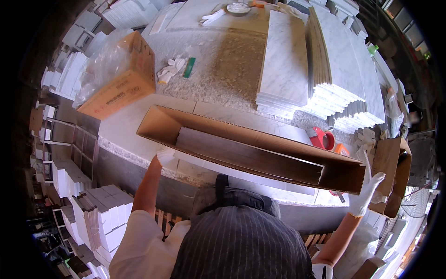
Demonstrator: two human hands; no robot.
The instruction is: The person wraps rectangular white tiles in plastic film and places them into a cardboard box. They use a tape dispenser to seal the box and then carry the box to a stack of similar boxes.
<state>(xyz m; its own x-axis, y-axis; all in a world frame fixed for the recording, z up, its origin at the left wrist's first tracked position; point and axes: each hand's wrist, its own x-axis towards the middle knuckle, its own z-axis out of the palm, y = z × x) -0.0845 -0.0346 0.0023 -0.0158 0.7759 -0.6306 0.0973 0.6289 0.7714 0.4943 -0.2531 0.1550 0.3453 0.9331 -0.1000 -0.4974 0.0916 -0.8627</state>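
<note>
A long, narrow cardboard box (278, 146) with its top uncovered lies slantwise across the table in front of me. Inside it rests a row of pale slabs (241, 152), with bare cardboard showing at both ends. My left hand (166, 156), in a white glove, is at the box's near left side; its fingers are too washed out and covered to make out. At the right end, my right hand (369, 188) is also gloved in white. Its fingers stretch up along the box's end wall, thumb apart, with nothing gripped.
Beyond the box stand stacks of marbled slabs (284, 60). A red tape dispenser (320, 138) sits behind the box's right part. A carton with clear plastic (123, 88), loose white gloves (171, 70) and a green block (189, 67) lie left. Another carton (385, 162) stands right.
</note>
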